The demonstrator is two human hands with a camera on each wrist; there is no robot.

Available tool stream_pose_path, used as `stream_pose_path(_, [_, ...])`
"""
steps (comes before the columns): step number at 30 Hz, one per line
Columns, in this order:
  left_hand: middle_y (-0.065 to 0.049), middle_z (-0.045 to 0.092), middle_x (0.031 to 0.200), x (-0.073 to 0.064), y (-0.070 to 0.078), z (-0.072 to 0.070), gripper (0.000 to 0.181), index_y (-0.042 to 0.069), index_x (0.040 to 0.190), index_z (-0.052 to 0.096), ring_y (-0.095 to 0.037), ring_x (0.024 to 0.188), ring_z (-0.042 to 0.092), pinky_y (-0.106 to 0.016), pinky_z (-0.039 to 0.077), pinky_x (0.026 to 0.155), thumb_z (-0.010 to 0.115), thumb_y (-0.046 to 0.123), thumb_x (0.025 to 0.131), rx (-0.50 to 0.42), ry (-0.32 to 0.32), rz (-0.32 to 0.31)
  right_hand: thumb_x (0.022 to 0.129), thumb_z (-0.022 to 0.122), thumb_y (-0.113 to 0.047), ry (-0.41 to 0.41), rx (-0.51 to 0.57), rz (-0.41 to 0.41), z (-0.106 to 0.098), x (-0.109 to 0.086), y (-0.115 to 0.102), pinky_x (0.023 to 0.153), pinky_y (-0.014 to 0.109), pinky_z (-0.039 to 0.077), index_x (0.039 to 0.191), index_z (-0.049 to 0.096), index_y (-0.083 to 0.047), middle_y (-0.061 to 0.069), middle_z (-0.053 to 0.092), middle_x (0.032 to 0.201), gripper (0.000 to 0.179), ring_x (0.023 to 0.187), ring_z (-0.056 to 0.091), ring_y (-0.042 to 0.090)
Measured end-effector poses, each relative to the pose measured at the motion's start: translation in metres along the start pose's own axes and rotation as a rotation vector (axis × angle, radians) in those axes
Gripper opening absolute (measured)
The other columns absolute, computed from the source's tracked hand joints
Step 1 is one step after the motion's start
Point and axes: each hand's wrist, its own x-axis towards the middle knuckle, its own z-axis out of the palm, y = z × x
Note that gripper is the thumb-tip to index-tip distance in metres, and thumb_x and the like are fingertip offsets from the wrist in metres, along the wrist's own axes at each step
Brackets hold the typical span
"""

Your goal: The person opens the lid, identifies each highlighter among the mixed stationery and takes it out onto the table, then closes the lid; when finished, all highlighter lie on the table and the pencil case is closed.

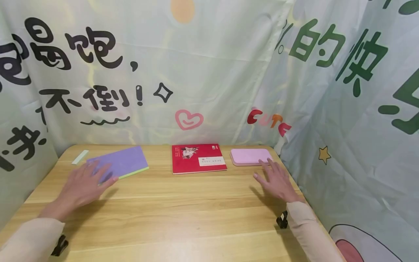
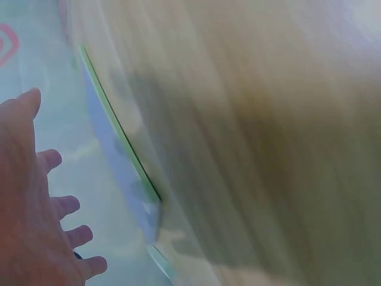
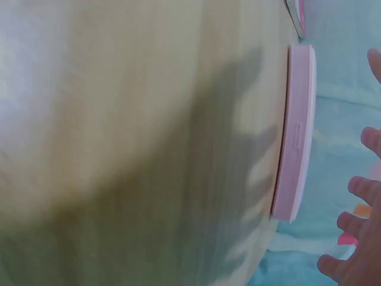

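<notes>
My left hand [image 1: 83,183] hovers with spread fingers over the near left part of a purple notepad [image 1: 126,160] with a green lower edge. The left wrist view shows a gap between those fingers and the purple notepad [image 2: 113,143]. On the right, my other hand [image 1: 277,182] reaches with fingers spread toward a pink flat case [image 1: 249,155], its fingertips overlapping the near right corner in the head view. In the right wrist view, the fingers stay apart from the pink case [image 3: 296,134]. Neither hand holds anything.
A red booklet [image 1: 196,154] with a white label lies between the notepad and the case. Left of the notepad is a small pale green strip [image 1: 80,157]. Printed cloth [image 1: 209,83] hangs behind and beside the wooden table [image 1: 183,218].
</notes>
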Motion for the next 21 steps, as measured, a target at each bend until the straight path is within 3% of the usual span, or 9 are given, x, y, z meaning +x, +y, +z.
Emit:
stream_pose_path(6, [-0.033, 0.042, 0.165, 0.014, 0.035, -0.002, 0.072, 0.011, 0.16, 0.052, -0.061, 0.148, 0.038, -0.085, 0.028, 0.116, 0.054, 0.062, 0.109, -0.022, 0.075, 0.079, 0.109, 0.057, -0.054, 0.022, 0.031, 0.002, -0.011, 0.006, 0.012, 0.119, 0.084, 0.024, 0.169, 0.037, -0.009, 0.031, 0.024, 0.175, 0.078, 0.158, 0.025, 0.059])
stream_pose_path(14, [-0.031, 0.03, 0.173, 0.024, 0.081, 0.0, 0.079, 0.013, 0.166, 0.043, -0.06, 0.155, 0.028, -0.08, 0.02, 0.124, 0.045, 0.069, 0.11, -0.124, -0.004, 0.081, 0.109, 0.057, -0.053, 0.029, 0.069, 0.017, -0.016, 0.025, 0.021, 0.122, 0.083, 0.021, 0.171, 0.032, -0.011, 0.032, 0.02, 0.176, 0.079, 0.159, 0.021, 0.061])
stream_pose_path(21, [-0.027, 0.024, 0.177, 0.036, 0.117, 0.006, 0.078, 0.02, 0.169, 0.04, -0.057, 0.159, 0.024, -0.08, 0.019, 0.126, 0.045, 0.069, 0.109, -0.166, -0.029, 0.111, 0.111, 0.056, -0.05, 0.015, 0.095, 0.031, -0.01, 0.04, 0.03, 0.126, 0.08, 0.018, 0.171, 0.032, -0.011, 0.032, 0.017, 0.177, 0.076, 0.16, 0.019, 0.06])
